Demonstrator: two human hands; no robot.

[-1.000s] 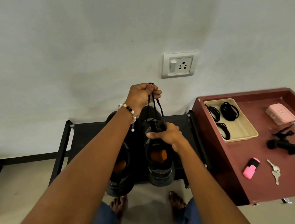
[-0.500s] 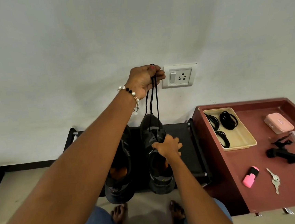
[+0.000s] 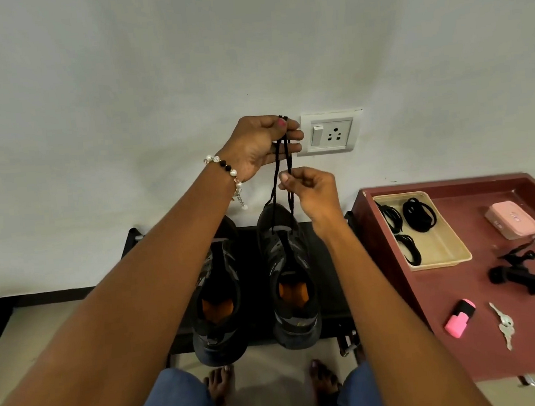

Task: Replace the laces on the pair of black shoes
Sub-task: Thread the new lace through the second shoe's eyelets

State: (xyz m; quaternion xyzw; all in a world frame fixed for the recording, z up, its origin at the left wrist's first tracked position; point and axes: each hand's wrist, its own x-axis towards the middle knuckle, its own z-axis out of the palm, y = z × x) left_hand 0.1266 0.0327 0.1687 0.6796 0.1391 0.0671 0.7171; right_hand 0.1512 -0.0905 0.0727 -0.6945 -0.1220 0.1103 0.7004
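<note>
Her left hand [image 3: 262, 143] pinches the thin black lace [image 3: 281, 175] ends up high. Just below, the right hand [image 3: 310, 187] pinches one cord, both strands running down into the mesh shoe [image 3: 290, 275].

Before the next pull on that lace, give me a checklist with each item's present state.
1. Left hand grips the lace ends: ok.
2. Right hand pinches the lace lower down: ok.
3. Lace free of all eyelets on the right shoe: not ok, it runs down into the shoe.
4. Right shoe held steady: not ok, neither hand is on it.
5. Replacement laces ready in the beige tray: ok.
6. Left shoe unlaced: cannot tell.
</note>
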